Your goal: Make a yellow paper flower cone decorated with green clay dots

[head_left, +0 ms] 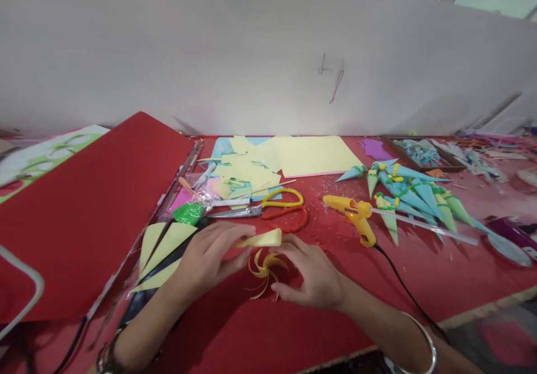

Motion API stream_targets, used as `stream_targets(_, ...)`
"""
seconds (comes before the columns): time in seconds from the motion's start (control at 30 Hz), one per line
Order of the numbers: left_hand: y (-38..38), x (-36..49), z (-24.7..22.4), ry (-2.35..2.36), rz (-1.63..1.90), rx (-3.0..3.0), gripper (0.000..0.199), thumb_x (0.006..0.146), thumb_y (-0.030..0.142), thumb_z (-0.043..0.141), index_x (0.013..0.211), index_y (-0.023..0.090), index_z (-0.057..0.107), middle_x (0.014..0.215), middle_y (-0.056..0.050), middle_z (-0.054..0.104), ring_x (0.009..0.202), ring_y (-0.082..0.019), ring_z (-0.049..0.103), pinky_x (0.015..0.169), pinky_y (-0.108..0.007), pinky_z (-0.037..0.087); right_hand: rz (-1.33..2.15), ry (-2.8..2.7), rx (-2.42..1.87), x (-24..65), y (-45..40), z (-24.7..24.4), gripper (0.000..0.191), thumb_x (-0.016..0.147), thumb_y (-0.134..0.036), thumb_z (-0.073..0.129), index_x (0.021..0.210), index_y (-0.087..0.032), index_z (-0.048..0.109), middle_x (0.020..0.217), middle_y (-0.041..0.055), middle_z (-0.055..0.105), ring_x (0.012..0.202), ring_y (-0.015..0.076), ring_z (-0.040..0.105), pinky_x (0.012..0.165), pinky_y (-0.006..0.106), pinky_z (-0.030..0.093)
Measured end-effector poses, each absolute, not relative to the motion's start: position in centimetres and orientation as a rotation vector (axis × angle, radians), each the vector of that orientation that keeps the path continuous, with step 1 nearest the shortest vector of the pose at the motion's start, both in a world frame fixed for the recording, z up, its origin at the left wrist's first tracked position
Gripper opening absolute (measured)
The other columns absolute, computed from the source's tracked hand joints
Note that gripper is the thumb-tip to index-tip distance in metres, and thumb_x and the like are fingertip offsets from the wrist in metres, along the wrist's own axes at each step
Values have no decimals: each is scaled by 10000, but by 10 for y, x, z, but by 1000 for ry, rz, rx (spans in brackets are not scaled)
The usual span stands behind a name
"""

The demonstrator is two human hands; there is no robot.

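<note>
A small rolled piece of pale yellow paper (268, 238), narrow at its left end and wider at its right, is held up between my two hands over the red table. My left hand (212, 254) has its fingers curled at the narrow end. At the wide end, the fingertips of my right hand (312, 270) grip the roll, while the thumb hangs lower and apart. Just below lies a yellow paper flower shape (265, 271) with thin curling strips. Scissors (285, 212) with one yellow and one red handle loop rest right behind the roll.
A yellow glue gun (352, 212) with a clear stick and black cord lies to the right, beside piled blue and green paper cones (419, 195). Yellow paper sheets (321, 156) and scraps lie behind. Cut yellow pieces (168, 240) and a large red board (92, 212) are at left.
</note>
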State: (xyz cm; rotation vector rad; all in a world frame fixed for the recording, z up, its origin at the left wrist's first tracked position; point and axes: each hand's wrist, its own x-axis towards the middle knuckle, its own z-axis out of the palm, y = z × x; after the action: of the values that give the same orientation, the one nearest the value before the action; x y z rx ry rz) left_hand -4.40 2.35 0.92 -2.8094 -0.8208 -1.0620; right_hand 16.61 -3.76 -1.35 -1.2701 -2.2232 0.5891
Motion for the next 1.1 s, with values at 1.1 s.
stream_targets(1.1, 30, -26, -24, -1480, -361, -2829, 178, 821, 223, 437, 961, 151, 520, 904, -81, 611, 811, -218, 597, 645, -298, 465, 701, -2449, -1119, 164, -32, 12, 141, 850, -271, 496, 892, -187, 600, 840, 21, 556, 737, 112, 528, 632, 205, 394)
